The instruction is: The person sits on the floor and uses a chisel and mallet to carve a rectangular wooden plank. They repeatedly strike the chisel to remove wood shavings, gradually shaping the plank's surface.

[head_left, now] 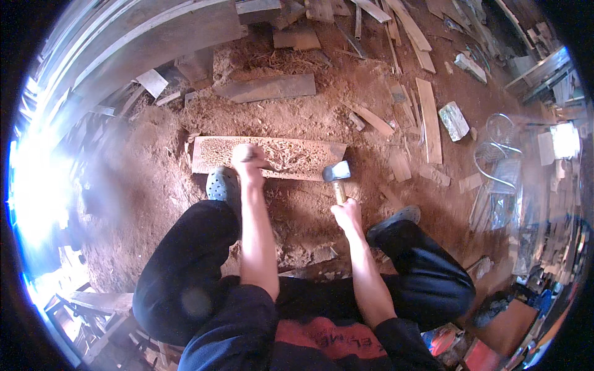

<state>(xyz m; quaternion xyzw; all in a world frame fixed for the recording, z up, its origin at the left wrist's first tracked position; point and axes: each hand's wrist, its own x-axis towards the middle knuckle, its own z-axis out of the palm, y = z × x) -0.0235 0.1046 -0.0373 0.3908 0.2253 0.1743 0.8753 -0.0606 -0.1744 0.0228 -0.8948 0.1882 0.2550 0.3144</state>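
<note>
A long carved wooden board point(297, 146) lies crosswise on the ground before me, its upper face covered in small pits and chips. Over its left half is my left hand point(249, 162), closed and slightly blurred. From that fist a short dark tool, apparently a chisel point(266, 166), points right against the carved face; most of it is hidden. My right hand point(348, 216) grips the wooden handle of a hammer point(337, 172). The hammer's blue-grey head is at the board's right end, near its front edge; whether it touches cannot be told.
My shoe point(223, 184) is close against the board's near left edge. Loose planks point(429, 120) and scraps lie on the reddish dirt floor point(154, 185). A pale block point(454, 121) and a wire rack point(495, 154) are to the right. Large timbers point(161, 43) fill the far left.
</note>
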